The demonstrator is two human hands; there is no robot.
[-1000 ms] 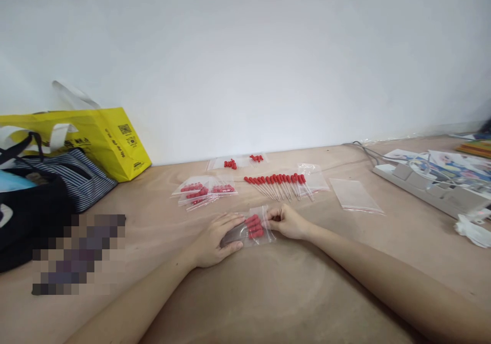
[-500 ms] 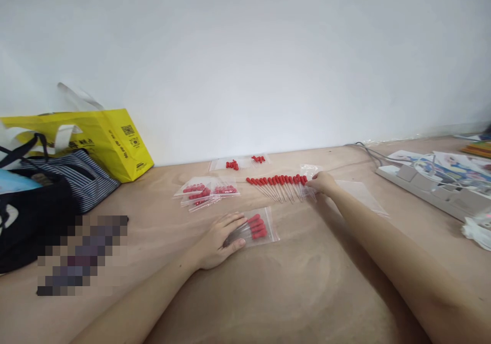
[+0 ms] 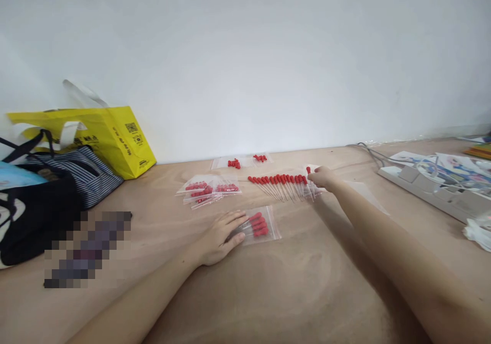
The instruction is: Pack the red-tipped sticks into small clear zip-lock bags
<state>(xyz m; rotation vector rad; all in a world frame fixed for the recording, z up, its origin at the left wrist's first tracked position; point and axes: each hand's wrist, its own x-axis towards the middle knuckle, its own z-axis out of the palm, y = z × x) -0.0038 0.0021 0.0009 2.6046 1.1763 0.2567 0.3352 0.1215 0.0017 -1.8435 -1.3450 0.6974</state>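
My left hand (image 3: 224, 237) lies flat on the near end of a clear zip bag (image 3: 273, 221), fingers stretched out. Inside that bag are several glass droppers with red rubber bulbs (image 3: 259, 225), their stems partly under my fingers. My right hand (image 3: 323, 178) pinches a single red-bulbed dropper (image 3: 309, 170) at the right end of a row of loose droppers (image 3: 282, 179). Its bulb stands up a little above the row; its stem is hard to make out. Clear plastic lies around the right end of the row.
Overlapping zip bags of droppers (image 3: 209, 189) lie left of the row, with more bagged droppers (image 3: 235, 164) near the wall. A flat clear bag (image 3: 366, 196) is beyond my right wrist. A power strip (image 3: 429, 188) with cables sits right; a yellow bag (image 3: 126, 134) and black bag (image 3: 46, 221) stand left.
My right hand has lifted slightly, and a dropper's red bulb now shows raised at its fingertips. My left hand stays on the bag. The whole view has shifted a little.
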